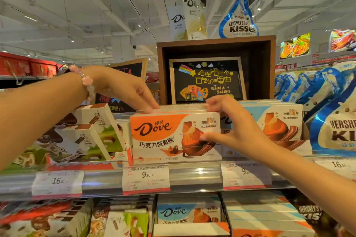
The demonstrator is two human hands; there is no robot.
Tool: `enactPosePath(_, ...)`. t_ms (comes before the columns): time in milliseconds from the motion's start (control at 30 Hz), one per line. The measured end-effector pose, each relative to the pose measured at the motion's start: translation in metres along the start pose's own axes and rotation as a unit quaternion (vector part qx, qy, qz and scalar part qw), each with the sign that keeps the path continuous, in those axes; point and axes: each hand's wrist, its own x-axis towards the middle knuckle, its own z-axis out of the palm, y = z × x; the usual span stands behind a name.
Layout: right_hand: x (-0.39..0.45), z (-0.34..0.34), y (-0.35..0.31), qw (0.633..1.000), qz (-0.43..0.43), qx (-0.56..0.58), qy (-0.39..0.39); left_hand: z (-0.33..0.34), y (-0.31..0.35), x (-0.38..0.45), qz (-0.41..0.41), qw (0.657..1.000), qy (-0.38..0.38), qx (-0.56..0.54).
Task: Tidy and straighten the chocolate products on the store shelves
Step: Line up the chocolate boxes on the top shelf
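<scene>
A row of orange-and-white Dove chocolate boxes (163, 136) stands upright on the top shelf (192, 174), front face toward me. My left hand (123, 88), with a pink bead bracelet on the wrist, rests its straight fingertips on the top left edge of the row. My right hand (233, 123) grips the right end of the front box, fingers over the top edge and thumb on its front face. Behind my right hand stands a second row of blue-and-white Dove boxes (279, 121).
Tilted white Kinder boxes (90, 134) fill a tray at left. Blue Hershey's Kisses bags (331, 125) crowd the right. A wooden box with a chalk sign (208, 81) stands behind the rows. Price tags (146, 179) line the shelf edge; more boxes (188, 215) sit below.
</scene>
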Motion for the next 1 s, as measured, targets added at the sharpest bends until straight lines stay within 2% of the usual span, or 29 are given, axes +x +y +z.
enactPosePath(67,0.002,-0.002,0.0,1.0,0.011,0.001,-0.012,0.003,0.002,-0.002,-0.002,1.0,0.004,-0.022)
enactPosePath(167,0.006,-0.005,0.0,1.0,0.015,-0.002,-0.009,0.009,0.003,-0.008,0.027,0.998,0.022,0.046)
enactPosePath(267,0.013,-0.009,-0.004,0.999,0.026,-0.028,-0.003,0.015,0.005,-0.01,0.057,0.993,0.074,0.074)
enactPosePath(433,0.027,-0.012,-0.017,0.995,0.075,-0.046,-0.049,0.018,0.009,-0.022,0.072,0.977,0.145,0.139)
enactPosePath(600,0.044,-0.009,-0.033,0.998,0.052,-0.024,-0.019,0.012,-0.009,-0.061,0.083,0.953,0.291,0.029)
enactPosePath(700,0.056,0.001,-0.052,0.999,0.029,0.004,-0.04,0.007,-0.029,-0.084,0.073,0.935,0.344,-0.037)
enactPosePath(900,0.074,0.036,-0.098,0.993,-0.018,0.082,-0.077,0.02,-0.061,-0.121,0.057,0.928,0.359,-0.078)
enactPosePath(1000,0.084,0.057,-0.117,0.987,-0.022,0.089,-0.128,0.028,-0.074,-0.13,0.026,0.932,0.352,-0.079)
